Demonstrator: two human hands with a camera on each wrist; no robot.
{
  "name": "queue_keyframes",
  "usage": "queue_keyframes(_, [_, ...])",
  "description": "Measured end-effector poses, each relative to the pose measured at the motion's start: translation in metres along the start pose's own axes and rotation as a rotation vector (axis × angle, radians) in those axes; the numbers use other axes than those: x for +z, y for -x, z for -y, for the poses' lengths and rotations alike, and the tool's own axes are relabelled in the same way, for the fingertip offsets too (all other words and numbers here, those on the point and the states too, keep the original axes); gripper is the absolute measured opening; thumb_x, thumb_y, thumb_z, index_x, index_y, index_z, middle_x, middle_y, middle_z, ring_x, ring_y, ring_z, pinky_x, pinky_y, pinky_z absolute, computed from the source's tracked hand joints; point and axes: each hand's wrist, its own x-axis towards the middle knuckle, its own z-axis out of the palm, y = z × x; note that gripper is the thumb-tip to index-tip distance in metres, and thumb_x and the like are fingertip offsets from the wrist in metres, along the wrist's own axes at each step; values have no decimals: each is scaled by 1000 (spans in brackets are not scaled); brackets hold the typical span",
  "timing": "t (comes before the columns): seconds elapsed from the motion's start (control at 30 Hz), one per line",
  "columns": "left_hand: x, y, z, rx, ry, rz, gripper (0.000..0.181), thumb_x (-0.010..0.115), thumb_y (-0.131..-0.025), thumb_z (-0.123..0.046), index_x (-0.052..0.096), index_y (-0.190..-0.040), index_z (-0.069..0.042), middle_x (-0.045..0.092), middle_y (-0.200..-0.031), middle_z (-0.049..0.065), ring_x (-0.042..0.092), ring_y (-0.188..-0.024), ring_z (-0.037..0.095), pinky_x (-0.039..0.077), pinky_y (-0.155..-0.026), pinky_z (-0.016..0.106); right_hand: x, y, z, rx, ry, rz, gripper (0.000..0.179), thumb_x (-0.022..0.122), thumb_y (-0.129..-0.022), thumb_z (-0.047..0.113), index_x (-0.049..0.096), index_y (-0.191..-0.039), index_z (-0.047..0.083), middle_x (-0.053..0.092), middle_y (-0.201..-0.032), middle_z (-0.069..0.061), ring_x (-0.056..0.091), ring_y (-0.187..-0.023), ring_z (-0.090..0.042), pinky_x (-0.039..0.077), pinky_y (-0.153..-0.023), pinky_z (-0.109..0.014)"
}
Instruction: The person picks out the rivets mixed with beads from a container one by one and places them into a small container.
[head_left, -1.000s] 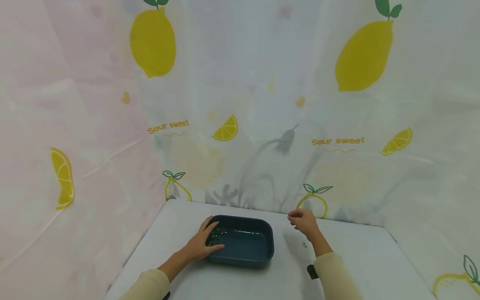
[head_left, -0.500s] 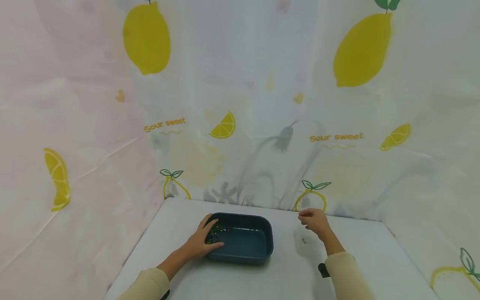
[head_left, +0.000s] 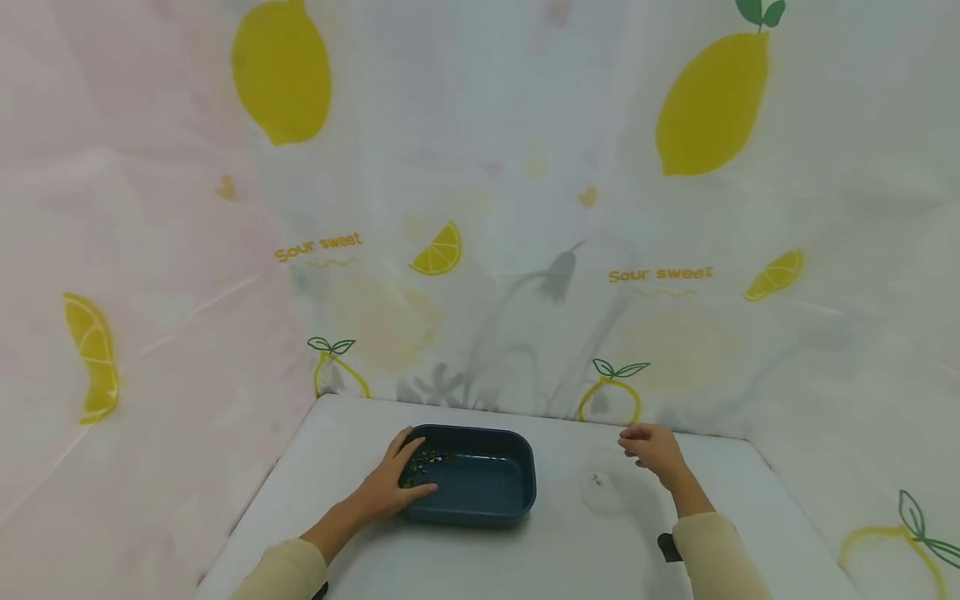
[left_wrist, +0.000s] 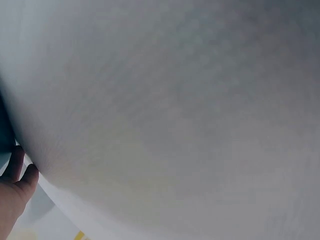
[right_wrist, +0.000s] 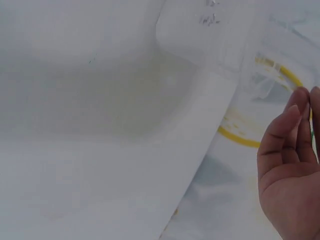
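Observation:
A dark blue rectangular dish (head_left: 480, 518) sits on the white table. My left hand (head_left: 382, 487) grips its left end, with the thumb over the rim and the fingers spread along the wall. Small green and mixed-colour pieces (head_left: 429, 458) lie inside at that end. In the left wrist view only two fingertips (left_wrist: 30, 175) show, against the dark wall. To the dish's right is a clear plastic container (right_wrist: 187, 42) with a few tiny shiny bits (right_wrist: 209, 20). My right hand (head_left: 658, 454) is raised beyond it, thumb and fingertips together; I cannot tell whether something small is between them.
The table (head_left: 555, 562) ends at a patterned cloth backdrop (head_left: 502, 208) with printed lemons, close behind the dish. Another cloth wall stands along the left. A tiny dark speck (right_wrist: 91, 61) lies on the table. A black strap piece (head_left: 668, 547) shows at the right wrist.
My right hand has moved right, away from the dish and past the clear container, which shows more plainly now. The left hand keeps its hold on the dish. The head view has shifted slightly.

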Motion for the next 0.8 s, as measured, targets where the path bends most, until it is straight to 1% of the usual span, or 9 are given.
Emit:
queue_keyframes(0.17, [-2, 2, 0, 12, -1, -5, 89, 70, -87, -53, 30, -156, -13, 10, -165, 17, 36, -141, 46, 41, -100, 65, -3, 4, -5, 27, 10, 1, 24, 66, -93, 12, 68, -107, -8, 72, -102, -20, 68, -81, -15, 53, -68, -32])
queue_keyframes(0.23, [-3, 2, -1, 18, 3, -11, 89, 70, -87, -53, 31, -155, -13, 11, -165, 17, 36, -141, 46, 41, -100, 65, -3, 5, -7, 28, 11, 14, 25, 66, -93, 13, 68, -106, -8, 71, -102, -22, 67, -80, -15, 52, -67, -32])
queue_keyframes(0.3, [-2, 2, -1, 20, 4, -10, 88, 70, -87, -53, 31, -155, -12, 11, -165, 18, 36, -141, 46, 40, -101, 65, -1, 7, -9, 46, 2, 26, 24, 68, -92, 13, 68, -106, -6, 71, -102, -22, 67, -80, -15, 52, -68, -33])
queue_keyframes(0.5, [-3, -1, 3, 32, -10, -16, 88, 71, -87, -51, 32, -154, -10, 12, -163, 21, 34, -142, 47, 40, -101, 64, 5, 7, -11, 41, -19, 51, 23, 70, -91, 14, 69, -104, -5, 72, -101, -20, 67, -80, -17, 52, -67, -35])
queue_keyframes(0.6, [-2, -1, 4, 33, -5, -23, 87, 71, -87, -50, 33, -154, -10, 13, -163, 22, 34, -142, 47, 40, -101, 64, 8, 8, -13, 31, -22, 49, 23, 70, -91, 14, 69, -104, -5, 72, -99, -19, 66, -80, -18, 51, -66, -35])
queue_keyframes(0.8, [-2, -1, 1, 42, -1, -25, 87, 71, -87, -49, 33, -154, -9, 13, -163, 22, 33, -142, 48, 40, -101, 65, 11, 10, -17, 41, -14, 25, 21, 71, -90, 12, 70, -102, -5, 71, -92, -16, 62, -76, -16, 49, -64, -32])
